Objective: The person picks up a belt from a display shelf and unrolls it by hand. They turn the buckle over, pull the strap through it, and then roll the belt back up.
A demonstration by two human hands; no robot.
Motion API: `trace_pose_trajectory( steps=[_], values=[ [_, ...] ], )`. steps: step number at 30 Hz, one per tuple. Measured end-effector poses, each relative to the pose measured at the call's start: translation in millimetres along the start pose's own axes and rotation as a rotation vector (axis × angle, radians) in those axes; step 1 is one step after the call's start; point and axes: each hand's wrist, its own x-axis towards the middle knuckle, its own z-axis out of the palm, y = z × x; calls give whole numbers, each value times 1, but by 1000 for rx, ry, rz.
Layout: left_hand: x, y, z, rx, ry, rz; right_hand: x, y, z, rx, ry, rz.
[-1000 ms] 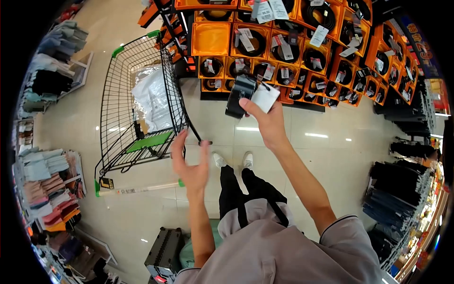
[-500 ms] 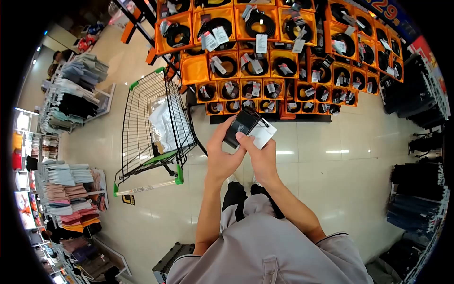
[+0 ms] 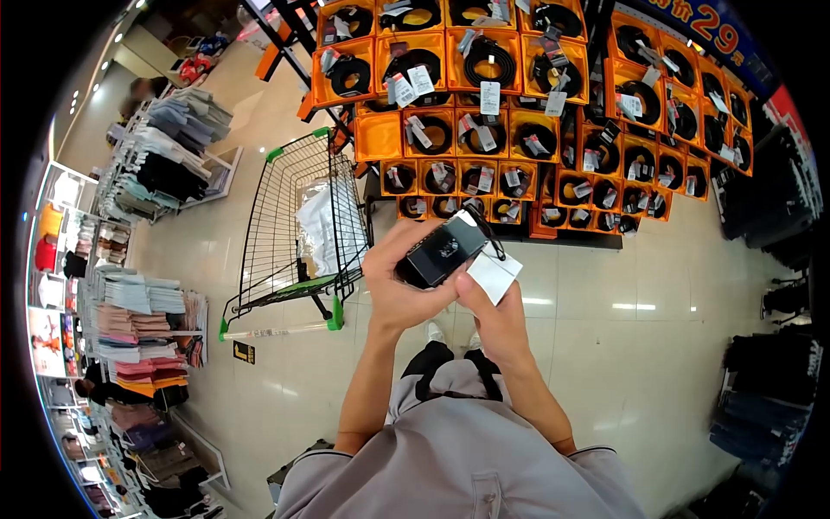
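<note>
A black coiled belt, seen side-on, shows a glossy rectangular face with a small pale emblem. Wrapped around its lower left side is my left hand, fingers mostly behind it. A white tag hangs from the belt's right end by a black loop. My right hand pinches this tag at its lower left edge, thumb on top, close beside the left hand's thumb. Beyond my hands a display rack carries rows of orange boxes with coiled black belts and tags. One orange box on the left holds no belt.
A shopping cart with green corners stands to the left, a silvery-white package inside. Clothes racks and folded clothes line the far left. Dark garments hang at the right. Shiny tiled floor surrounds my feet.
The belt has turned, its glossy face now more toward me, and the left hand wraps lower around it. My right thumb has moved off the belt onto the tag. The view has shifted slightly.
</note>
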Motion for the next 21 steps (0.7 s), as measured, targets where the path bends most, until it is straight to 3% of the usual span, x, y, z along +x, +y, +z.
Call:
trace_pose_trajectory(
  steps=[4,8,10,12,16,18,21],
  values=[
    [12,8,-8,94,-60,123,-2,-3,-4,-48,57,-145],
    [27,26,-16,116,-91,180,0,-10,-36,-79,88,-102],
    [32,35,-17,95,-108,196,4,-12,-51,-247,216,-72],
    [35,39,-18,72,-127,213,8,-24,-53,-334,335,-386],
    [41,44,-18,43,-199,221,5,-46,-39,-635,682,-671],
    [44,47,-17,41,-216,230,0,-58,-25,-638,626,-790],
    [46,49,-16,31,-232,247,-5,-63,-5,-647,355,-835]
  ],
)
